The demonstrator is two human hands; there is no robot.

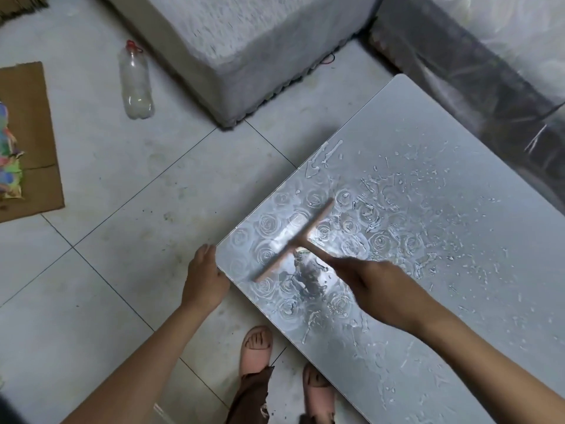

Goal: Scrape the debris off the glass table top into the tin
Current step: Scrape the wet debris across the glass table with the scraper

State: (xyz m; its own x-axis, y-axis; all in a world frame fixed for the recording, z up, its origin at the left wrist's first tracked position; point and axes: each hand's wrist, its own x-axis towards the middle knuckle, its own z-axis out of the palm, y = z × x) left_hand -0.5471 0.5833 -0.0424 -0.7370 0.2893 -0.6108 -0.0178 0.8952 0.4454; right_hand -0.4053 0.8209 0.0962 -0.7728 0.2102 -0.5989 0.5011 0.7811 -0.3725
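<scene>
The glass table top (pixel 477 166) fills the right half of the head view, patterned with rose swirls and strewn with whitish debris (pixel 376 191). A wooden T-shaped scraper (pixel 295 240) lies with its blade across the near left corner of the glass. My right hand (pixel 376 289) grips its handle. My left hand (pixel 204 280) rests against the table's left corner edge, fingers curled round the rim. No tin is in view.
A plastic bottle (pixel 136 84) with a red cap stands on the tiled floor at upper left. Brown cardboard (pixel 30 139) with colourful scraps lies at the left edge. A grey upholstered block (pixel 244 47) sits behind the table. My sandalled feet (pixel 256 347) stand below the corner.
</scene>
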